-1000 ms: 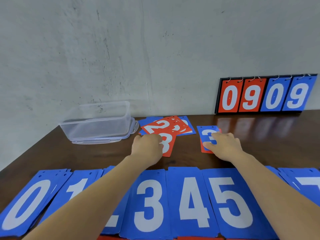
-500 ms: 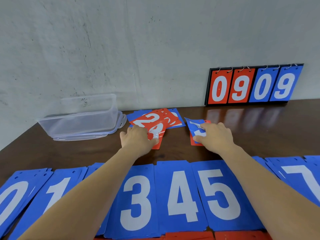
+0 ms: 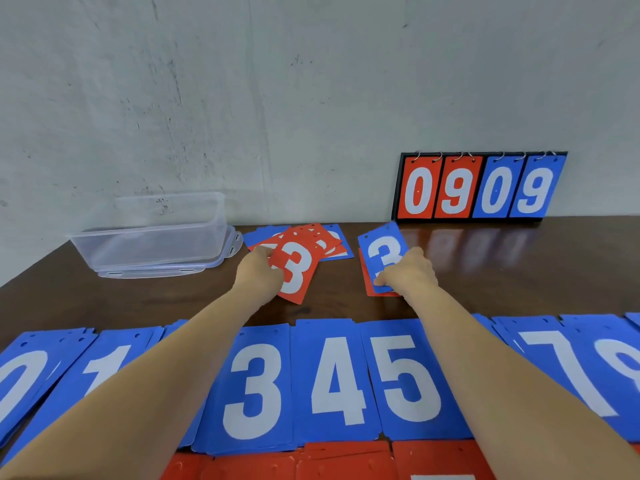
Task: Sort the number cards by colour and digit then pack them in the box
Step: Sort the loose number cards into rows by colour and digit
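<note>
My left hand grips a small red 3 card, tilted up off the table in front of a loose pile of small red and blue cards. My right hand pinches a small blue 3 card lifted at its far end, above a small red card lying under it. The clear plastic box stands empty on its lid at the back left. A row of large blue cards, 0 to 7 and beyond, lies along the near edge, with red cards below it.
A black flip scoreboard showing red 0 9 and blue 0 9 leans against the grey wall at the back right. Dark wooden table shows bare between the scoreboard and the near row.
Both hands have lifted their cards: the left raised the red 3 off the pile's front, the right tilted the blue 3 up off the red card. The camera view shifted slightly.
</note>
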The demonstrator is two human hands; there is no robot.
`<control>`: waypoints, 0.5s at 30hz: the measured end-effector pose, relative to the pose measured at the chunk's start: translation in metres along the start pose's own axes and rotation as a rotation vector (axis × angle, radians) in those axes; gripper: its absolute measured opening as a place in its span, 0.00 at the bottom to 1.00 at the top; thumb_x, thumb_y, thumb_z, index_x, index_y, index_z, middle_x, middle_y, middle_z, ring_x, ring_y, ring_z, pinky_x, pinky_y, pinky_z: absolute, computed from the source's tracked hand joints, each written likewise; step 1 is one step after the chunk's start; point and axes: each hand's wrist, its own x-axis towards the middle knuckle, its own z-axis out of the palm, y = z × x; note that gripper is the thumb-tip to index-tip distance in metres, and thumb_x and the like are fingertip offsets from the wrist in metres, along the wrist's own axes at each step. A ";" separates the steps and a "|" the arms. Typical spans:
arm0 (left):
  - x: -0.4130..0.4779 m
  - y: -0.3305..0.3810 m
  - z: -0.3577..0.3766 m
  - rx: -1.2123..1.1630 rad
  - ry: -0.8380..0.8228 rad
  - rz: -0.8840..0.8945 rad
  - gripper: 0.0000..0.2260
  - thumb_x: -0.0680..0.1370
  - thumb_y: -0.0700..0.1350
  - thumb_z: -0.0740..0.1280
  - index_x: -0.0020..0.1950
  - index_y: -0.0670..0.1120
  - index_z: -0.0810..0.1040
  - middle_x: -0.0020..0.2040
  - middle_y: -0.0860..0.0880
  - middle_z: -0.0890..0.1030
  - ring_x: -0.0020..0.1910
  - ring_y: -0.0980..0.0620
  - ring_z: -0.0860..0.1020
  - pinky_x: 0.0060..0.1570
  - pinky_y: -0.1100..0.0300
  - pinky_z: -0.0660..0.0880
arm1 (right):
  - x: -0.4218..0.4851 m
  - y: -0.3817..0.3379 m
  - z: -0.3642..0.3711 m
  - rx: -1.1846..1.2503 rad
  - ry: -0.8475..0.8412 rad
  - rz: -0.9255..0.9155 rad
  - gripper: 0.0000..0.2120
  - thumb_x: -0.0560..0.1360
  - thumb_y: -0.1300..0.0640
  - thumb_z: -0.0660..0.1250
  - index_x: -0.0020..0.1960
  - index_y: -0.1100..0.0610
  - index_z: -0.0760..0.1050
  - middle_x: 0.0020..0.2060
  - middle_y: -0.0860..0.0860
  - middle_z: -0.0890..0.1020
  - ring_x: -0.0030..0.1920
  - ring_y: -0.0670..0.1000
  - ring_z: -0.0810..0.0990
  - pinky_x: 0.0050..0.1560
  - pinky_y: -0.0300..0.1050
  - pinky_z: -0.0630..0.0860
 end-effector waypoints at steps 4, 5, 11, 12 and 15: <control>-0.007 0.001 -0.008 -0.104 0.027 -0.041 0.22 0.81 0.40 0.62 0.75 0.44 0.65 0.69 0.43 0.72 0.63 0.43 0.75 0.48 0.57 0.77 | 0.002 0.005 0.000 0.088 0.021 -0.066 0.20 0.75 0.57 0.69 0.63 0.58 0.67 0.58 0.56 0.77 0.51 0.54 0.76 0.49 0.50 0.77; -0.010 0.002 -0.010 -0.152 0.031 -0.043 0.20 0.81 0.40 0.63 0.73 0.44 0.67 0.68 0.43 0.74 0.62 0.44 0.77 0.45 0.58 0.76 | 0.003 0.007 0.001 0.124 0.036 -0.093 0.13 0.76 0.58 0.67 0.59 0.57 0.70 0.56 0.56 0.78 0.50 0.54 0.78 0.50 0.51 0.78; -0.030 0.003 -0.026 -0.346 0.068 -0.021 0.07 0.78 0.37 0.66 0.55 0.44 0.77 0.52 0.45 0.81 0.46 0.49 0.80 0.39 0.61 0.75 | -0.009 0.004 -0.015 0.374 0.045 -0.192 0.01 0.77 0.59 0.65 0.48 0.56 0.74 0.48 0.54 0.80 0.50 0.55 0.81 0.50 0.52 0.81; -0.034 0.003 -0.029 -0.359 0.067 -0.029 0.05 0.78 0.38 0.66 0.53 0.44 0.77 0.52 0.44 0.81 0.49 0.47 0.80 0.41 0.58 0.76 | -0.013 0.003 -0.019 0.393 0.039 -0.208 0.02 0.77 0.59 0.66 0.46 0.55 0.74 0.47 0.53 0.80 0.50 0.54 0.81 0.48 0.52 0.81; -0.047 0.002 -0.040 -0.365 0.074 -0.033 0.05 0.79 0.40 0.66 0.54 0.45 0.76 0.54 0.44 0.80 0.51 0.45 0.79 0.47 0.54 0.76 | -0.024 -0.002 -0.026 0.418 0.014 -0.256 0.04 0.77 0.59 0.68 0.43 0.55 0.74 0.46 0.53 0.80 0.46 0.53 0.80 0.35 0.43 0.77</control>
